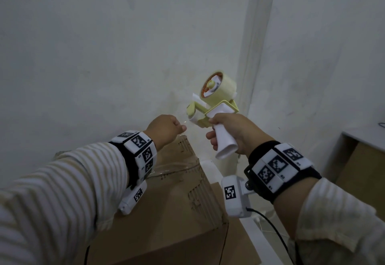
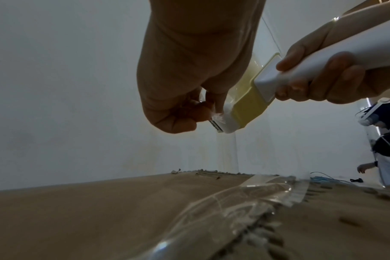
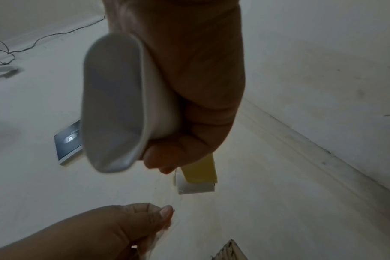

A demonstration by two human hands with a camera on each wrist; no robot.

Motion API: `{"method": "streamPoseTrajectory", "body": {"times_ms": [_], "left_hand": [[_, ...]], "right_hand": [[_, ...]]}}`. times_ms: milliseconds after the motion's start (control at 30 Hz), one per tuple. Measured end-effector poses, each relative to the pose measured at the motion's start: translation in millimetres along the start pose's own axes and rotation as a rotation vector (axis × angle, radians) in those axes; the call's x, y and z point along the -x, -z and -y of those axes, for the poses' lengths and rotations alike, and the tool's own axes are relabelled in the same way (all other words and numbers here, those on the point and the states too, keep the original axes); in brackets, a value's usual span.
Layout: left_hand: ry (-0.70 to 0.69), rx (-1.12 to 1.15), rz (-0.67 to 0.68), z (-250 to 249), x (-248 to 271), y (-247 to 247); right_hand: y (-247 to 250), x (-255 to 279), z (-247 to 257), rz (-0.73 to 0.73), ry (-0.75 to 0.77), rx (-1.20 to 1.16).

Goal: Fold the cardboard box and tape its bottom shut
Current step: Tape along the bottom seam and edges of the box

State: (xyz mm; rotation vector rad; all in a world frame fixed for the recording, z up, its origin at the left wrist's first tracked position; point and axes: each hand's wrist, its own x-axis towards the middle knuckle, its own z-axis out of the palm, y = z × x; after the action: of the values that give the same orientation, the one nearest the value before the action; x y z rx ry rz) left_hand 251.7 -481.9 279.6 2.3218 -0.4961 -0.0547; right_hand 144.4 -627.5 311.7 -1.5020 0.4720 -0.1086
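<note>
step: pull fresh tape | right hand (image 1: pixel 231 133) clamped on tape dispenser (image 1: pixel 210 106) handle | left hand (image 1: pixel 166 129) pinches clear tape end beside blade | cardboard box (image 1: pixel 166 208) below, seam partly taped | advice: keep strip taut, centre over seam

Item count
One cardboard box (image 1: pixel 166 212); one tape dispenser (image 1: pixel 210 106) carrying one tape roll (image 1: pixel 218 85); two hands, left hand (image 1: pixel 166 129), right hand (image 1: pixel 233 133); two wrist bands.
</note>
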Motion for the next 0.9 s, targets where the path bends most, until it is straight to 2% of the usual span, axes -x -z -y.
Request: {"method": "streamPoseTrajectory", "body": {"times_ms": [233, 400, 500, 567, 667, 733, 800, 900], "left_hand": [[-0.062, -0.072, -0.056, 3, -4, 0], [-0.07, 0.028, -0.094, 4, -3, 2], [-0.003, 0.128, -0.076, 5, -3, 2], [0.099, 0.215, -0.063, 2, -5, 4], [0.295, 0.416, 0.026, -3, 2, 8], [0.369, 0.493, 0.15, -1, 4, 10], [0.39, 0.573, 0.29, 0, 4, 12], [0.353, 0.636, 0.394, -4, 4, 18]], "right_hand": [[-4, 0, 1, 0.02, -0.012, -0.002], [-2, -1, 1, -0.008, 0.003, -0.01], [1, -1, 1, -0.021, 0.014, -0.028], [2, 0, 1, -0.013, 0.014, -0.024], [1, 2, 0, 0.009, 0.013, 0.003], [-1, 3, -1, 0.02, 0.011, 0.013], [-3, 3, -1, 0.026, 0.01, 0.026], [-5, 3, -3, 0.037, 0.014, 0.041]]}}
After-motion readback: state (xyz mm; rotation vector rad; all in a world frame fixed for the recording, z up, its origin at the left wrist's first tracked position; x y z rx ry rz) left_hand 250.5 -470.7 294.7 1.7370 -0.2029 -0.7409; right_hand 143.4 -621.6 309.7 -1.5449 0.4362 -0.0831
